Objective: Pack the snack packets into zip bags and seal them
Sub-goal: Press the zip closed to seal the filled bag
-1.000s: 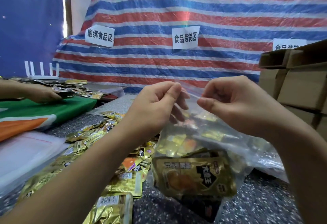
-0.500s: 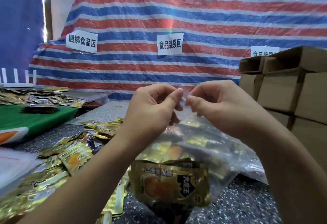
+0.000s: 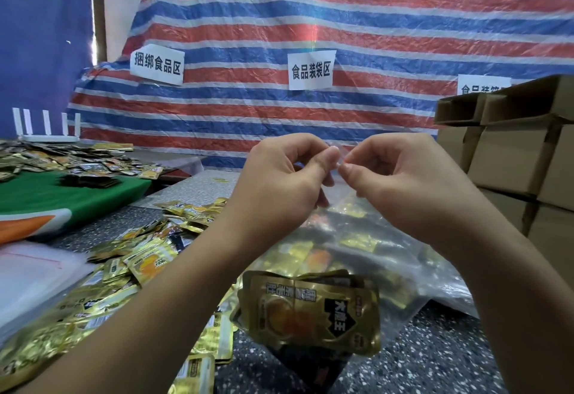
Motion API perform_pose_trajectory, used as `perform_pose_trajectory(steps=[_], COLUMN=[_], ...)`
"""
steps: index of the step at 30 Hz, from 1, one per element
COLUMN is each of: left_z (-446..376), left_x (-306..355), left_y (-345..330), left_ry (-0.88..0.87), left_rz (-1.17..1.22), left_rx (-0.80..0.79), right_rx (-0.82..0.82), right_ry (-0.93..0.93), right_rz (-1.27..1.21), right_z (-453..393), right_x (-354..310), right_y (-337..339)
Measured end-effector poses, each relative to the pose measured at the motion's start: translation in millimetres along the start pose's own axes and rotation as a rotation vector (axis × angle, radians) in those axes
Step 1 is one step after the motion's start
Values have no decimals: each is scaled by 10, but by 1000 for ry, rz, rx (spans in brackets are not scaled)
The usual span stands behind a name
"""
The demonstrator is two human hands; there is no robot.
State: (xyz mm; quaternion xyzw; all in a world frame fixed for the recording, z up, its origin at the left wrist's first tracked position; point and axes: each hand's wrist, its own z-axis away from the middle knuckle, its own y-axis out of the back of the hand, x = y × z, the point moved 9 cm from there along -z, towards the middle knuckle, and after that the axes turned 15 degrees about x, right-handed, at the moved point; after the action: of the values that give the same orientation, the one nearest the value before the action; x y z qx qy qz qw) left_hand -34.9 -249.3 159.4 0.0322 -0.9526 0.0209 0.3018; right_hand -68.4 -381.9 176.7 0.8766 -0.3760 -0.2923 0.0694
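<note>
My thumbs have drawn together since a second ago: my left hand (image 3: 279,182) and right hand (image 3: 400,182) now pinch the zip bag (image 3: 357,238) at its top edge, tips almost touching. It hangs above the speckled table (image 3: 435,347), holding gold snack packets (image 3: 313,313). The film looks thin, slippery and light, so I judge the stiffer zip strip is the place to grip.

Both forearms are bare to the frame's lower edge, no sleeve showing. The left hand (image 3: 279,182) and right hand (image 3: 400,185) are bare too, with short, unpainted nails.
</note>
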Motion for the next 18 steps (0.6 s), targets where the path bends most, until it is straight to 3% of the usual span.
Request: perform_pose_trajectory(steps=[8,14,18], left_z=[38,24,32], left_x=[73,-21,18], left_y=[-23,-85,-49], left_ry=[-121,-27,-127], left_rz=[-121,-112,-139], left_rx=[-9,-97,-16], right_rx=[43,44,-15], right_ry=[28,-4,-54], right_rz=[38,50,53], right_z=[-4,-15,-20], right_x=[19,72,113], right_y=[26,-6,-29])
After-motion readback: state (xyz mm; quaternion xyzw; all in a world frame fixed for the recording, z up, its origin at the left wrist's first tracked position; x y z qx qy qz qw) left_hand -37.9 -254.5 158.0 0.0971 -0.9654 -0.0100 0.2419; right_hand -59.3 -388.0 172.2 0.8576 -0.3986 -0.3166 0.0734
